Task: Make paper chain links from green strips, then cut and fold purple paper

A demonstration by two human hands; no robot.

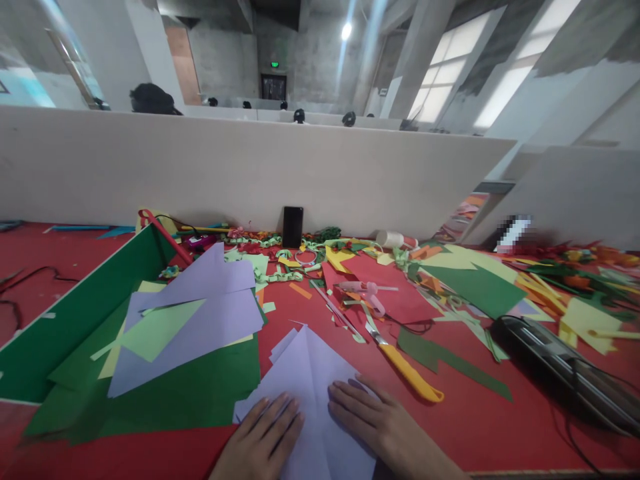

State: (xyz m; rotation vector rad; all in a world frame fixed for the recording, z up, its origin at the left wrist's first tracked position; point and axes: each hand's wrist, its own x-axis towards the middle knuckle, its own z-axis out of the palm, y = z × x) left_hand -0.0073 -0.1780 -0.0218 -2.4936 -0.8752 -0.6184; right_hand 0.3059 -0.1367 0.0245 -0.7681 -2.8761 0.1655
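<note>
A creased sheet of purple paper (313,380) lies on the red table in front of me, its pointed corner facing away. My left hand (270,430) rests flat on its left side, fingers stretched out. On the right side of the same sheet lies my right hand (367,417), fingers also extended and flat. Neither hand grips anything. To the right of the sheet is a yellow-handled utility knife (407,370). Beyond it sits a pink glue gun (365,290). The sheet's near edge runs out of the frame.
Purple sheets (187,333) lie over green paper (200,393) at left, beside a green-sided box (95,300). A dark phone (293,227) leans against the white partition (240,167). Paper scraps spread along the back. A black corded device (560,367) lies at right.
</note>
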